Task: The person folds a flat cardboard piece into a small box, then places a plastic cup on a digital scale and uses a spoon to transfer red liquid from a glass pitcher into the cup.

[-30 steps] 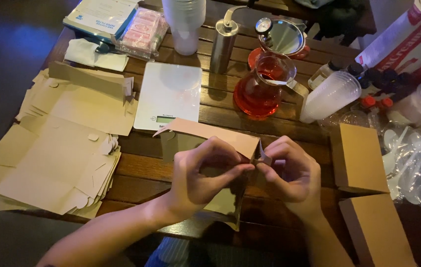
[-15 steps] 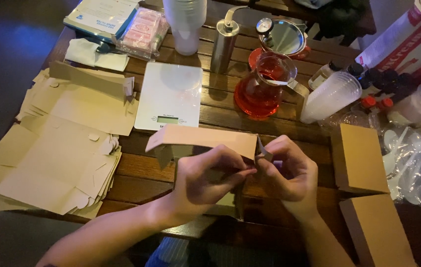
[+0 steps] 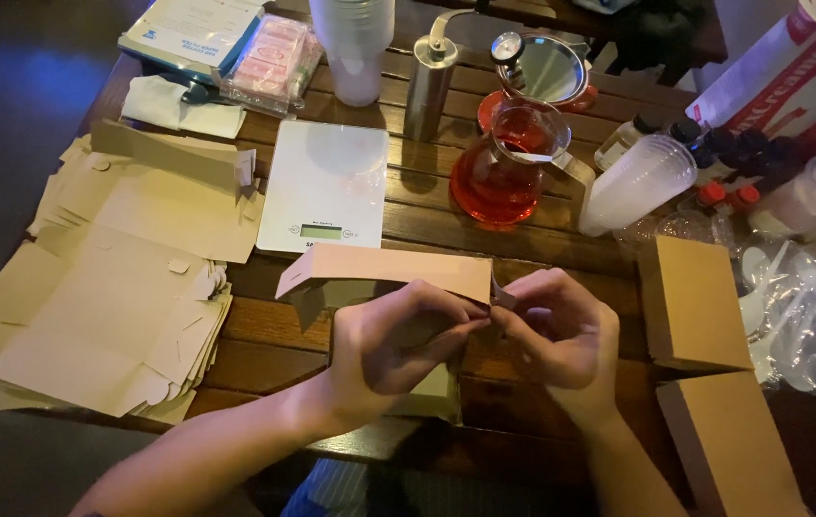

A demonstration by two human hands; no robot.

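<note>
My left hand (image 3: 394, 340) and right hand (image 3: 561, 330) are both pinched shut on a half-folded cardboard box (image 3: 384, 278), held just in front of the white kitchen scale (image 3: 327, 187), with my fingertips meeting at the box's right-end flap. Left of the scale lies a stack of flat box blanks (image 3: 102, 297); right of it stand a glass jug of red liquid (image 3: 504, 168) and two finished boxes (image 3: 691, 302). Risk, as I judge it: an uneven squeeze could crease or tear the thin flap, or swing the box into the jug.

Both hands (image 3: 485, 335) on cardboard box (image 3: 384, 273)
</note>
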